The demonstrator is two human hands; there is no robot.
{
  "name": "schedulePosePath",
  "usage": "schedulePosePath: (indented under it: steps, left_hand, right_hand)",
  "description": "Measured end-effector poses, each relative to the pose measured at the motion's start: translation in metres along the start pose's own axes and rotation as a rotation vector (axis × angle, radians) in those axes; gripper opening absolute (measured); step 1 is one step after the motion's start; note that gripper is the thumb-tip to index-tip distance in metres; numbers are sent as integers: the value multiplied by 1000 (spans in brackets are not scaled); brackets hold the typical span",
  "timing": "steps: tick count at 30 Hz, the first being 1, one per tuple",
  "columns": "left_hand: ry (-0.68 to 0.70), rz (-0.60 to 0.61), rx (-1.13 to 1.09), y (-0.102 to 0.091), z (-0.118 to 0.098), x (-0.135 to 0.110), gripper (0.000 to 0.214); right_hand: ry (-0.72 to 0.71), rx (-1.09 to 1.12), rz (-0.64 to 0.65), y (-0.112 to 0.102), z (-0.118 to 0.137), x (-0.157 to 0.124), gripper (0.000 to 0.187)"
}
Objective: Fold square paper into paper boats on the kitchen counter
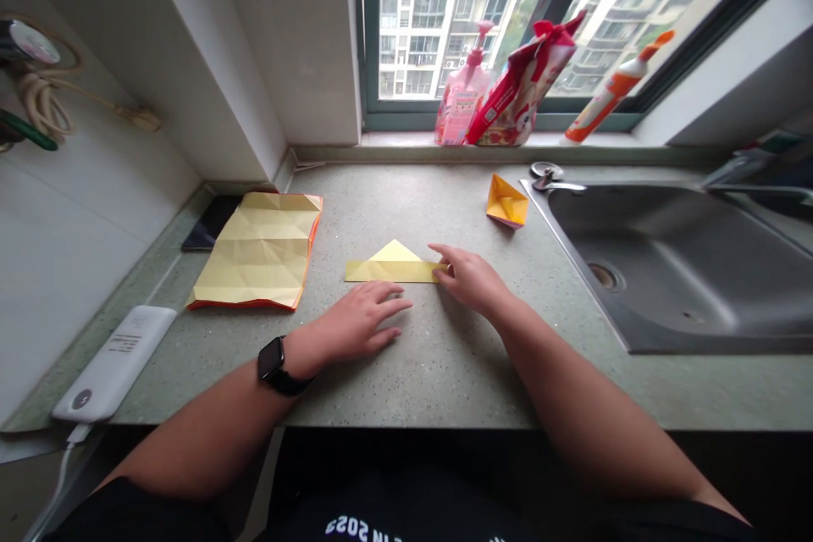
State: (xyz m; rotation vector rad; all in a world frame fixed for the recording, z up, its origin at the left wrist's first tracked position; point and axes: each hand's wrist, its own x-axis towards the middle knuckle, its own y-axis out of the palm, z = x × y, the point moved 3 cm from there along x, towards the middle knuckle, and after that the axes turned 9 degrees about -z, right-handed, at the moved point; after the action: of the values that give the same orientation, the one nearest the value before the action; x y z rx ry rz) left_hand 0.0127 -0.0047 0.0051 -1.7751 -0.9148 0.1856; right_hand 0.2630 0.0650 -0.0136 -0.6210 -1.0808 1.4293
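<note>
A small yellow folded paper [389,266], a strip with a triangular peak, lies flat on the grey-green counter [445,356]. My left hand [359,323] rests palm down just in front of its lower edge, fingers stretched flat, with a black watch on the wrist. My right hand [468,278] touches the paper's right end, with the index finger stretched along the counter and the other fingers loosely curled. Neither hand lifts the paper.
A creased yellow-orange sheet [262,251] lies to the left, over a dark phone [209,223]. A folded orange paper piece [506,201] sits beside the steel sink [673,271]. A white power bank [114,364] lies at the left edge. Bottles and a red pouch [524,85] line the windowsill.
</note>
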Motion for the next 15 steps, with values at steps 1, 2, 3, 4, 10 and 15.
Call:
schedulePosePath:
  steps: [1,2,3,4,10,15]
  left_hand:
    - [-6,12,6,2,1,0,45]
    - [-17,18,15,3,2,0,46]
    - [-35,19,26,3,3,0,47]
    - [-58,14,36,2,5,0,48]
    - [-161,-22,76,0,17,1,50]
    - [-168,-39,62,1,22,4,50]
  right_hand:
    - [5,10,11,1,1,0,55]
    - [10,23,23,1,3,0,54]
    - [14,41,37,0,4,0,54]
    - [19,64,55,0,6,-1,55]
    - [-50,296,248,-1,28,-11,51]
    - [-224,485,419,1,45,-20,50]
